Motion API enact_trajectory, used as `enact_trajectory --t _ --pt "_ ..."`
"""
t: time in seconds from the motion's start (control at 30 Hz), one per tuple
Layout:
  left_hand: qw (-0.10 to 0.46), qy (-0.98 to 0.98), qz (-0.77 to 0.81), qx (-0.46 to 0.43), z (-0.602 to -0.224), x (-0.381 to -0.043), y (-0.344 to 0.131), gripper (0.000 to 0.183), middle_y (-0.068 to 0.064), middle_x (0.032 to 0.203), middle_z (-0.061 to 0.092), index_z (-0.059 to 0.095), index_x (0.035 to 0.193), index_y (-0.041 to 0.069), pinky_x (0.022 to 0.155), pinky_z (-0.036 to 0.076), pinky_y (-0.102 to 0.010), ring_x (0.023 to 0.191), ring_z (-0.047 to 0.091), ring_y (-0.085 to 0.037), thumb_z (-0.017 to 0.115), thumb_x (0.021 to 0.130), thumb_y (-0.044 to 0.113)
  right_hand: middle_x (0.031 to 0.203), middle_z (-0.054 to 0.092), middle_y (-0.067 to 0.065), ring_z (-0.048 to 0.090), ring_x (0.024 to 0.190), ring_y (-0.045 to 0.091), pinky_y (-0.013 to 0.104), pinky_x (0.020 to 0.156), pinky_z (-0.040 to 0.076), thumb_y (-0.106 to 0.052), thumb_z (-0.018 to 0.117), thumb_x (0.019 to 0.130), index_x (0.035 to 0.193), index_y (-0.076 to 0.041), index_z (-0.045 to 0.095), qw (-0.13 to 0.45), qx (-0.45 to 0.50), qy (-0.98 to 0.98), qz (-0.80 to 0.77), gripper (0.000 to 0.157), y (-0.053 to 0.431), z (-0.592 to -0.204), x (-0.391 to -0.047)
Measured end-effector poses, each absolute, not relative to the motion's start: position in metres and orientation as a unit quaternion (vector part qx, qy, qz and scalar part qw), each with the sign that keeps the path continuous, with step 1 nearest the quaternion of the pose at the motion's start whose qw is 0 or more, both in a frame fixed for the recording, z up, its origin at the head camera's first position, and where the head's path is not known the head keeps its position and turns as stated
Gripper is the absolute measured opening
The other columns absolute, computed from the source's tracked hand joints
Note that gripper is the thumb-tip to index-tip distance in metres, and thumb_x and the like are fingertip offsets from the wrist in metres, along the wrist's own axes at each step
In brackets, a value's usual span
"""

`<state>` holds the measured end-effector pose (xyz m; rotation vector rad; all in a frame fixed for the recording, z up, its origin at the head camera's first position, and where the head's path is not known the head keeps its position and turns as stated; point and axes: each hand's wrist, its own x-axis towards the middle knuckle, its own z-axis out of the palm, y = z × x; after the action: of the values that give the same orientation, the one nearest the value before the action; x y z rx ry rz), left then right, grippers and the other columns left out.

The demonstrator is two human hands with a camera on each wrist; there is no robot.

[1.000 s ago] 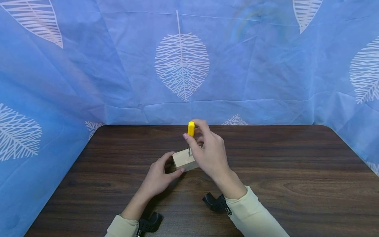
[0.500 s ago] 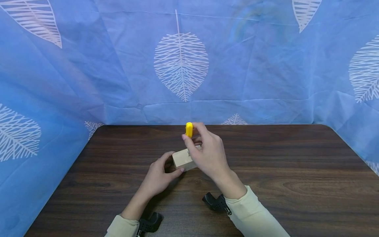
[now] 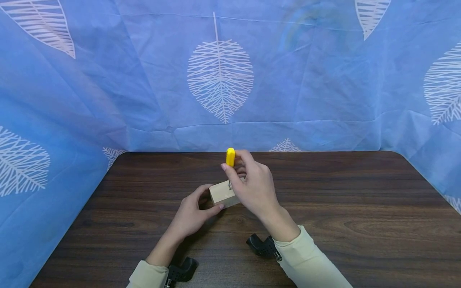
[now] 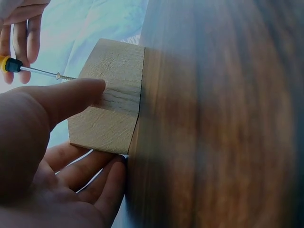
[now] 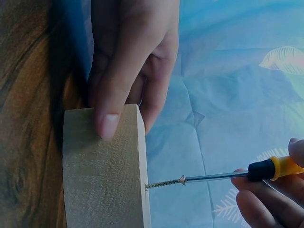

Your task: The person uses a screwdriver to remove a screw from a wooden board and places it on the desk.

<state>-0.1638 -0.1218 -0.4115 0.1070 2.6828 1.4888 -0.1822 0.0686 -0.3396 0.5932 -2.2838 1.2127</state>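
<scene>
A pale wooden block [image 3: 222, 193] rests on the dark table near the middle of the head view. My left hand [image 3: 191, 214] grips its left end, the thumb on the near side and the fingers behind. A screw [image 5: 166, 183] stands up from the block's top face, most of its thread exposed. My right hand [image 3: 255, 186] pinches the yellow handle of a screwdriver [image 3: 230, 157] between thumb and fingers. In the right wrist view the metal shaft [image 5: 213, 178] meets the screw's head, roughly in line with it. The right hand hides the block's right end in the head view.
The brown wood-grain table [image 3: 342, 208] spreads around the hands. A blue cloth [image 3: 151, 80] with white leaf patterns hangs behind and beside it. Black wrist-worn devices [image 3: 184, 270] sit below both sleeves.
The screwdriver's handle has shifted slightly left and leans less to the right. My right hand's fingers have moved a little on it. The left hand and the block stay nearly still.
</scene>
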Motion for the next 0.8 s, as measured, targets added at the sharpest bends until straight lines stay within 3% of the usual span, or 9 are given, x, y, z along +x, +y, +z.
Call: enact_trajectory --t 0.17,0.8 --pt "0.044 0.873 0.484 0.035 -0.4098 -0.1628 -0.1236 0.06 -0.014 0.149 0.066 0.059 0.151 0.019 0.114 0.05 -0.064 0.14 0.062 -0.04 0.083 0.097 0.028 0.102 0.083 0.007 0.08 0.085 0.016 0.03 0.079 0.066 -0.021 0.076 0.102 0.129 -0.007 0.061 0.246 0.219 -0.832 0.446 0.033 0.0693 -0.3406 -0.1825" --pt "0.053 0.871 0.487 0.03 -0.4099 -0.1643 -0.1228 0.058 -0.016 0.153 0.063 0.06 0.15 0.019 0.116 0.048 -0.064 0.144 0.059 -0.042 0.082 0.098 0.027 0.1 0.082 0.003 0.079 0.087 0.012 0.031 0.08 0.066 -0.021 0.071 0.104 0.127 -0.011 0.065 0.239 0.203 -0.836 0.45 0.026 0.0701 -0.3407 -0.182"
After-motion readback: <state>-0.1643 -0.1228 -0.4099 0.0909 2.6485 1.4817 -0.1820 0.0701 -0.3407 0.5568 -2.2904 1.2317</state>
